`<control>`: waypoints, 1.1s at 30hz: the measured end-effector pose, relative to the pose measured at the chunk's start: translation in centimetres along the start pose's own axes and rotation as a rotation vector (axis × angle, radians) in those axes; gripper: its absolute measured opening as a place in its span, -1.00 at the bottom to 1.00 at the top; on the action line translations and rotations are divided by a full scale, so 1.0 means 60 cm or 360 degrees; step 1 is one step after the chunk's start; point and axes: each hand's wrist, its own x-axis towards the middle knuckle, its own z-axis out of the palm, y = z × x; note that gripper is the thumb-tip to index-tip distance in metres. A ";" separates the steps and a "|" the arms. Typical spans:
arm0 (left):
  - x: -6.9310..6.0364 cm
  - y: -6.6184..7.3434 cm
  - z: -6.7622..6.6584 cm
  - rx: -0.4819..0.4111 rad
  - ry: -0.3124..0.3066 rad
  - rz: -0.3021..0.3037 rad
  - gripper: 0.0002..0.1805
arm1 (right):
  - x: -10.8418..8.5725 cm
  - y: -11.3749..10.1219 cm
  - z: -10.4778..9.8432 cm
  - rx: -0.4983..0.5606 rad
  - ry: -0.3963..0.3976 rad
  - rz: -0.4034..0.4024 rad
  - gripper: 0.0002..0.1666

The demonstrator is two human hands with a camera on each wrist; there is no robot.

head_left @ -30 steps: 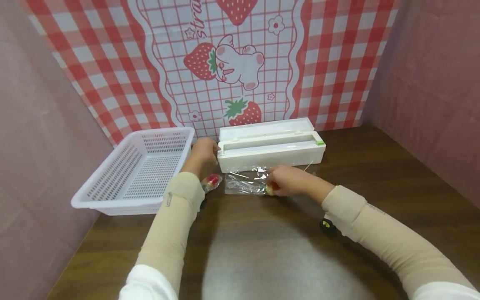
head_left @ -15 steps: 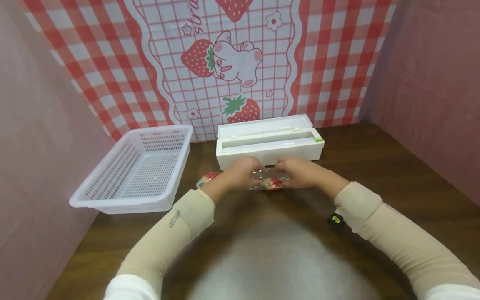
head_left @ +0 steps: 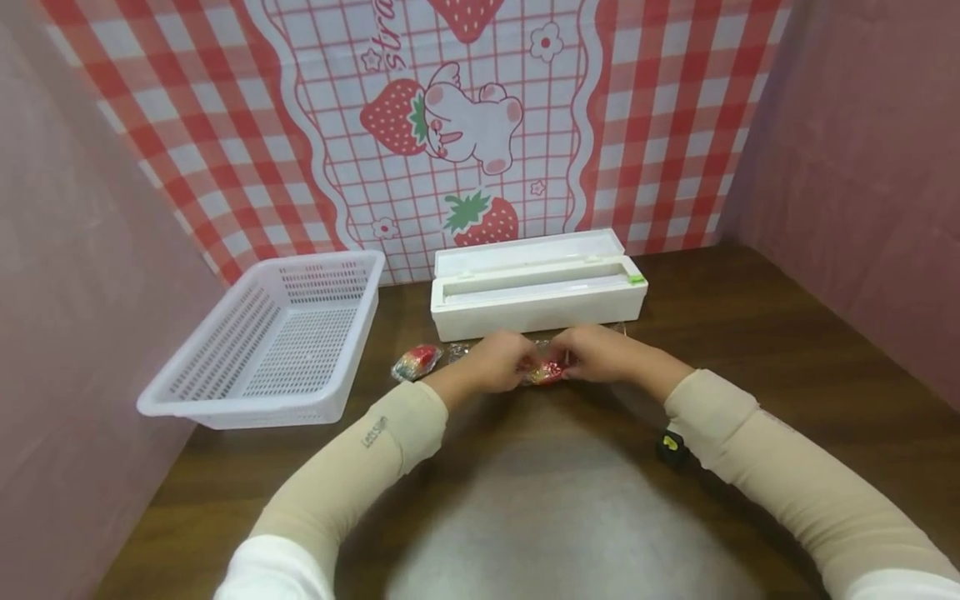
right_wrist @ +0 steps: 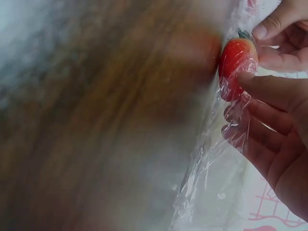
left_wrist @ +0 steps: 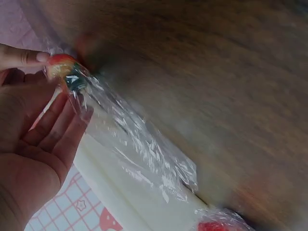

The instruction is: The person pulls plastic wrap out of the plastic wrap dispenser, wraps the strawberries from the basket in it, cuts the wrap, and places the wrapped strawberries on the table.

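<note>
A red strawberry (head_left: pixel 551 372) with a green cap lies in clear cling film (right_wrist: pixel 192 178) just in front of the long white box. My right hand (right_wrist: pixel 274 125) pinches its red end through the film, thumb on the near side and fingers behind. At the cap end, my left hand (head_left: pixel 498 360) pinches the strawberry and film between thumb and fingers. The film trails loose past both hands, as the left wrist view shows along the strip of cling film (left_wrist: pixel 139 149). A second strawberry (head_left: pixel 416 362), wrapped in film, rests on the table to the left.
Behind the hands stands the white cling-film box (head_left: pixel 517 321), its lid (head_left: pixel 532 252) raised and a roll inside. A white perforated basket (head_left: pixel 255 408) sits at the left. Strawberry-printed cloth (head_left: pixel 480 125) hangs at the back, with pink cloth at both sides.
My left hand has come from the box's left end to the strawberry beside my right hand. The flat film around the strawberry is now gathered up over it.
</note>
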 end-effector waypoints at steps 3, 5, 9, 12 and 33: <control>-0.003 -0.001 0.001 -0.0071 -0.0024 -0.0018 -0.73 | -0.005 0.000 -0.002 0.0058 -0.0035 0.0028 -0.79; -0.004 -0.001 0.000 -0.0136 -0.0043 -0.0039 -0.71 | -0.009 0.000 -0.004 0.0105 -0.0054 0.0022 -0.81; -0.008 -0.001 -0.002 -0.0320 -0.0090 -0.0096 -0.79 | -0.014 0.002 -0.008 0.0248 -0.0106 0.0022 -0.81; -0.011 -0.003 -0.001 -0.0427 -0.0117 -0.0139 -0.82 | -0.016 0.004 -0.008 0.0343 -0.0138 0.0055 -0.85; 0.006 -0.021 -0.002 -0.0288 -0.0035 -0.0309 -0.75 | -0.005 0.008 -0.006 0.0136 0.0050 0.0100 -0.81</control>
